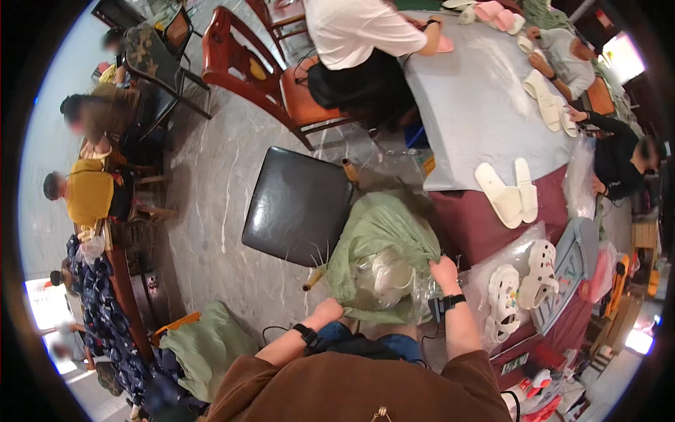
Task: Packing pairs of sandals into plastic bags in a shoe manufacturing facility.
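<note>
One green sack (367, 224) lies open, right hand (444, 274) clenching its rim, left hand (328, 310) apparently likewise, pale wrapped contents (389, 276) between them.

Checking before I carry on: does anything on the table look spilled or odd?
A pale streaky patch on the grey table cover stands out against the plain grey around it; whether it's powder, wear or glare, I can't tell.

One held sack (364, 224), two perforated clogs (503, 301)

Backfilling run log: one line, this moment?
right hand: grips green bag | left hand: at bag's edge, grip unclear | in bag: clear plastic | beside bag: black seat
</note>
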Action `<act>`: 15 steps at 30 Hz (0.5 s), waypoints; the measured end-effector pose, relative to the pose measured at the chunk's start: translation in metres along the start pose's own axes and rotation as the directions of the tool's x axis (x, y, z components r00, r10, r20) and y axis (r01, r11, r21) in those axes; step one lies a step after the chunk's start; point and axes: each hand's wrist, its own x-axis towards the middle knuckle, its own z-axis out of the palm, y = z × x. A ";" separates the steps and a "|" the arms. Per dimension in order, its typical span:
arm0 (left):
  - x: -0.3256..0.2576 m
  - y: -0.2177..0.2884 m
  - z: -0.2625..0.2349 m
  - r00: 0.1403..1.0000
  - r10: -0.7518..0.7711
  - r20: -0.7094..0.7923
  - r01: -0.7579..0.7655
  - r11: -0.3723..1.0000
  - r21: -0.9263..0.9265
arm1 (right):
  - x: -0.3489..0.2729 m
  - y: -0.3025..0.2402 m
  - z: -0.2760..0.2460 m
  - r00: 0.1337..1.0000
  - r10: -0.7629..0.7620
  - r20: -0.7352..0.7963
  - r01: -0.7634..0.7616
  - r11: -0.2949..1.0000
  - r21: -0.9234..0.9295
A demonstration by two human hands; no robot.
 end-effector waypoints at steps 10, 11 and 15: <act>-0.100 0.063 -0.056 0.999 -0.009 -0.047 0.003 0.994 -0.113 | -0.109 0.111 -0.009 0.978 0.169 -0.119 -0.145 0.972 0.186; -0.110 0.084 -0.092 0.989 0.109 0.101 -0.112 0.993 0.028 | -0.120 0.124 0.003 0.970 0.217 -0.112 -0.195 0.963 0.185; -0.057 0.055 -0.081 0.994 0.090 0.062 -0.098 0.985 0.141 | -0.149 0.142 0.055 0.930 0.363 -0.055 -0.351 0.923 0.157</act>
